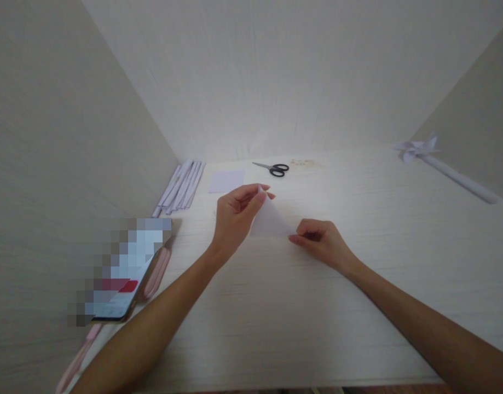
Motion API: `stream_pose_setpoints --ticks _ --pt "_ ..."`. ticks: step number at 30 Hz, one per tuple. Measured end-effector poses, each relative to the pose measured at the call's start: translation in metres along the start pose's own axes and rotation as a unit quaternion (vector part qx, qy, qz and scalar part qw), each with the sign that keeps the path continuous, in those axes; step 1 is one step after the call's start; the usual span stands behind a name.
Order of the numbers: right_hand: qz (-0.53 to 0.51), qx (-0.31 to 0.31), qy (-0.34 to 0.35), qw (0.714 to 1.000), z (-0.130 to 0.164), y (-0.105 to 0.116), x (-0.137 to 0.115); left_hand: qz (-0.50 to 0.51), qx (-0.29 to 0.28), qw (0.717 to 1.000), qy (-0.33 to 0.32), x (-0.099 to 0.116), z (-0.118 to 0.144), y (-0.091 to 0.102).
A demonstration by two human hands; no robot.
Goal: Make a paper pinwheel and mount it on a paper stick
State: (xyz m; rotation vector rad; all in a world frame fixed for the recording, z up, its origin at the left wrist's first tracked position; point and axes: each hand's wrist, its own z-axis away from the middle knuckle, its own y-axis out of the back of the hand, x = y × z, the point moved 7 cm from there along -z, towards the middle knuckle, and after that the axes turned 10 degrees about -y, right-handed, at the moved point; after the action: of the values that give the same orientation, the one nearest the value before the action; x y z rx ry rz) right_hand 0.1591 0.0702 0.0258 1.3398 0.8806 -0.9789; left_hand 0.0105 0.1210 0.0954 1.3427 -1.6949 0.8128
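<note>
Nothing on the desk is a box or tray, and everything lies loose on the pale wood-grain desk top (358, 284). At its centre the left hand (235, 219) pinches the raised upper corner of a small white folded paper triangle (271, 223) between thumb and forefinger, the other fingers curled beside them. The right hand (321, 241), just at 4 o'clock of the paper, presses the lower right corner down against the desk with its fingertips bunched together. The sheet tilts up from the desk toward the left hand.

At 12 o'clock of the hands lie black-handled scissors (273, 168), blades shut and pointing left, with a flat pale lilac paper square (226, 180) just to their 8 o'clock. At 10 o'clock a bundle of white rolled paper sticks (181, 186) rests along the left wall. At 8 o'clock a smartphone with a lit screen (120, 273), partly blurred, leans on a pink stand (155, 276). Far off at 2 o'clock a white paper pinwheel on a long white stick (440, 164) lies by the right wall.

Cream panels (276, 71) enclose the desk at the back and both sides. The near edge runs along the bottom, and the desk between the forearms and toward 4 o'clock is bare, well apart from every object.
</note>
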Motion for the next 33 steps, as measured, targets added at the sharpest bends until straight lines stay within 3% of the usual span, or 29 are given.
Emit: stream_pose_setpoints --ticks 8,33 --pt "0.037 0.001 0.011 0.999 0.0 -0.002 0.0 -0.008 0.03 0.999 -0.016 0.006 0.003 0.0" --pt "0.063 -0.004 0.044 0.997 0.002 -0.003 -0.003 -0.044 0.042 0.998 -0.028 0.013 0.007 0.0"
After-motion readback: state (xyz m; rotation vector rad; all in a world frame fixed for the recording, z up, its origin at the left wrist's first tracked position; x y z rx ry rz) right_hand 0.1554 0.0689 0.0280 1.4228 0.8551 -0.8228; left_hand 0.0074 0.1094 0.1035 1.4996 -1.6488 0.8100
